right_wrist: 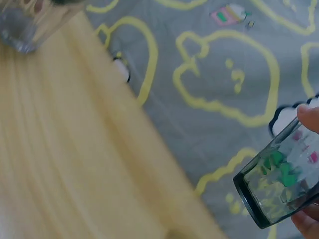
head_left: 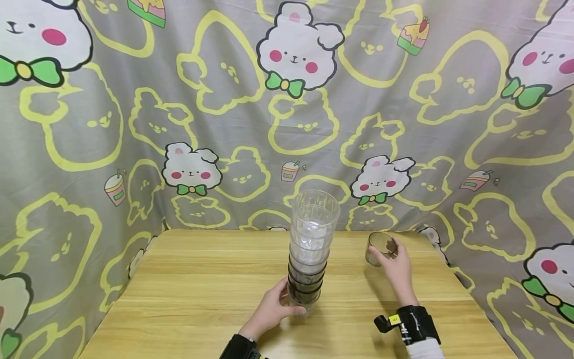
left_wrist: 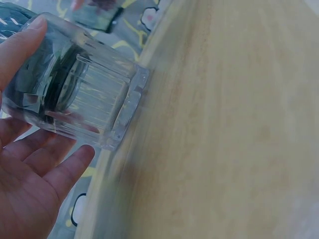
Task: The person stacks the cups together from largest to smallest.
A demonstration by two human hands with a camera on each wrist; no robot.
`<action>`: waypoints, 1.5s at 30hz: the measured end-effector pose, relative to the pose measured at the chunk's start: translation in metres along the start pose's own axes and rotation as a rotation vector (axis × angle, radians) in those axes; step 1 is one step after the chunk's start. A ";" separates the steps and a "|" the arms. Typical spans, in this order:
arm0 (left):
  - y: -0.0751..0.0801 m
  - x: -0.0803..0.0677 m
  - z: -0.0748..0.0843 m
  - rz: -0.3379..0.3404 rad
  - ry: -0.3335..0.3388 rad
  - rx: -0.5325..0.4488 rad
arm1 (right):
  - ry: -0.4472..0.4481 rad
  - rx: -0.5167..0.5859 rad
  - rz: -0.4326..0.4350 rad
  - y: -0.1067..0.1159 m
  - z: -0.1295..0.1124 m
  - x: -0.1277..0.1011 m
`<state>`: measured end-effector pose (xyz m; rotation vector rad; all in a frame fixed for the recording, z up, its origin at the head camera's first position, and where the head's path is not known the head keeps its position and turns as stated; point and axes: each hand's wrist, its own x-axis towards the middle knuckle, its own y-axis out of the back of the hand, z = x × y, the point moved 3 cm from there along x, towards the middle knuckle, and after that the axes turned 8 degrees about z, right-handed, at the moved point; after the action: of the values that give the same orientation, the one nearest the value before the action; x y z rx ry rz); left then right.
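Note:
A tall stack of nested glasses [head_left: 312,244], clear ones at the top and dark-tinted ones lower down, stands roughly upright near the middle of the table. My left hand [head_left: 274,305] grips the stack near its foot; the thumb [left_wrist: 22,47] and spread fingers lie around the lowest clear glass [left_wrist: 94,94]. I cannot tell whether that glass touches the wood. Over to the right, my right hand [head_left: 396,267] holds a single smoky tinted glass [head_left: 376,252] between thumb and fingers. In the right wrist view this tinted glass [right_wrist: 279,179] appears against the curtain, with a thick dark base.
The light wooden table [head_left: 193,284] runs back to a grey curtain [head_left: 242,129] printed with white and yellow cartoon animals, which hangs behind and along both sides. Black straps with small cameras [head_left: 414,324] sit on the wrists.

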<state>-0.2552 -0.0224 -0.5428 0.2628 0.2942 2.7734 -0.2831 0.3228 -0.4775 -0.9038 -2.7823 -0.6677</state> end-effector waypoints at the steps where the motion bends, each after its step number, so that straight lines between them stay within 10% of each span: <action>1: 0.000 0.000 0.000 0.000 -0.001 -0.003 | 0.012 0.006 0.005 0.001 -0.006 0.000; 45: 0.001 0.002 -0.001 -0.011 0.020 -0.022 | 0.443 0.118 0.030 0.045 -0.211 -0.022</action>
<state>-0.2575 -0.0232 -0.5432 0.2277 0.2684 2.7682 -0.2394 0.2477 -0.2787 -0.6752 -2.3810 -0.6047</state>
